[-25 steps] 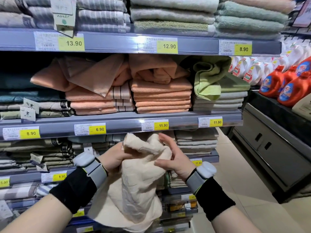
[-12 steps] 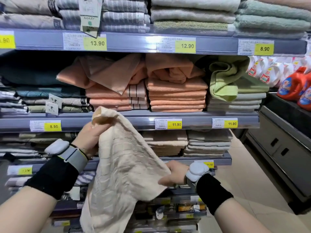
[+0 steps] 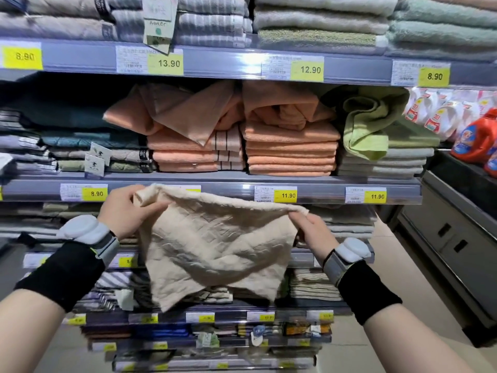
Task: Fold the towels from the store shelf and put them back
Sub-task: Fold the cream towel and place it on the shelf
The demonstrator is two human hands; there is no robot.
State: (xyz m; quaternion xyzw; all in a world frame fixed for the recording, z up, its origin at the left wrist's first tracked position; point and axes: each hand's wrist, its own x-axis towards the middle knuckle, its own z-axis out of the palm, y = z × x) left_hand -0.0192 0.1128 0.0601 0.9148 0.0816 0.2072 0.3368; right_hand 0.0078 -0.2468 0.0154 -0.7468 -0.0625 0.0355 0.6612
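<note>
Both grips pinch our cream towel point(image 3: 215, 246) closed at its top corners, left hand point(image 3: 122, 211), right hand point(image 3: 313, 232); lower edge hangs free before the shelf point(image 3: 322, 190).

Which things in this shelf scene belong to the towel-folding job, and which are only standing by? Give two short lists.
Part of the job:
- cream towel, held spread out
- left hand and right hand, each gripping a top corner
- rumpled peach towels
- rumpled green towel

Standing by:
- orange detergent bottles
- yellow price tags
- neatly folded peach stack
</note>
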